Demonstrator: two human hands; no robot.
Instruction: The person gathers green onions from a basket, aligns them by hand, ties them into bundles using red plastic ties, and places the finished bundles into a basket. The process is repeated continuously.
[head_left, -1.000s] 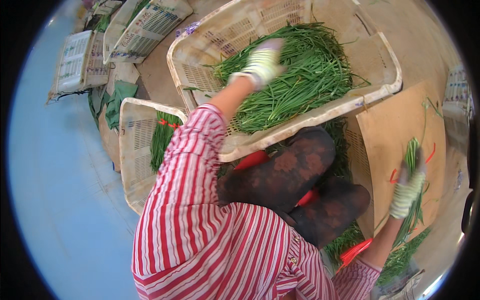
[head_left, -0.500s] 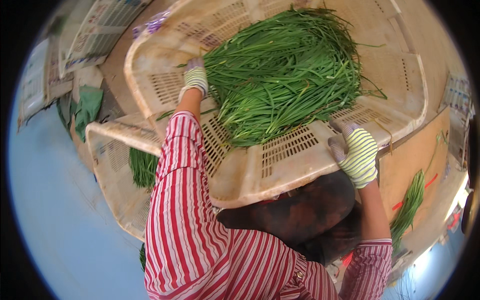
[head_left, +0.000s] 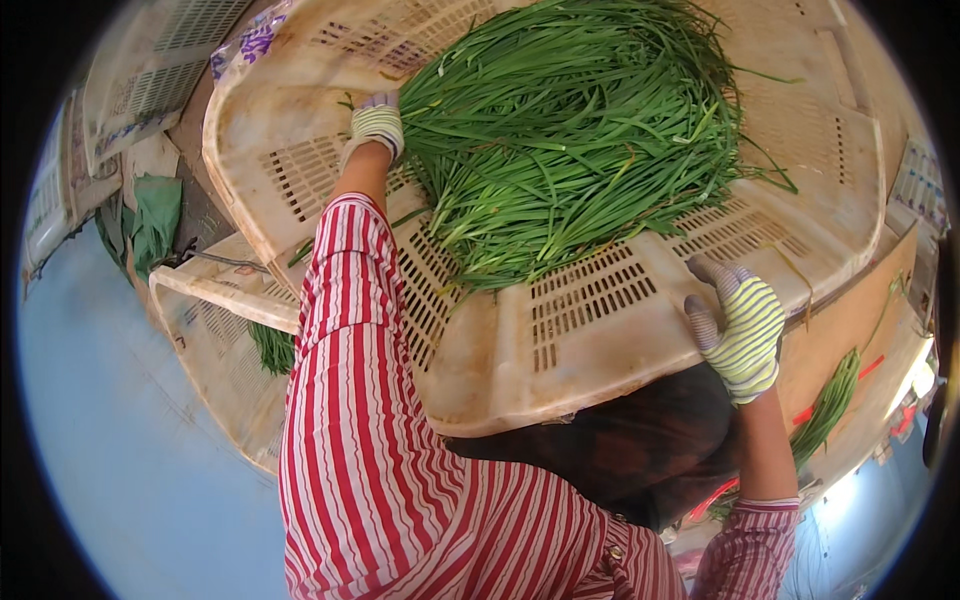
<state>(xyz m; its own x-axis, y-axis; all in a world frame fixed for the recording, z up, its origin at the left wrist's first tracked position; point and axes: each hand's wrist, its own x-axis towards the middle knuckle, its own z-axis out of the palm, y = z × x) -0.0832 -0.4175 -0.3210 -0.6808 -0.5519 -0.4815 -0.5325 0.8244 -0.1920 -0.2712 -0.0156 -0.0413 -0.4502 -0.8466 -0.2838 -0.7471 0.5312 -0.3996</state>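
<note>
A large heap of long, flat green chives [head_left: 590, 140] lies in a wide, off-white slotted plastic basket [head_left: 490, 380] in front of me. My left hand [head_left: 378, 128], in a striped glove with greyish fingertips, reaches to the heap's left end. Its fingers are bent against the leaves there and partly hidden. On the near right, my right hand [head_left: 738, 325], gloved alike, lies over the basket's rim. Its thumb and fingers are apart over the inner wall, with no leaves between them.
A second slotted basket [head_left: 215, 345] with some greens [head_left: 272, 348] stands lower left. Green cloth [head_left: 155, 220] and more crates [head_left: 150, 75] are at the far left. To the right, a bunch of chives [head_left: 828, 410] lies by a brown board [head_left: 840, 320].
The basket and its chives look larger and closer. My right hand has shifted right and slightly down with the near rim; my left hand has moved slightly left and up, still at the heap's end.
</note>
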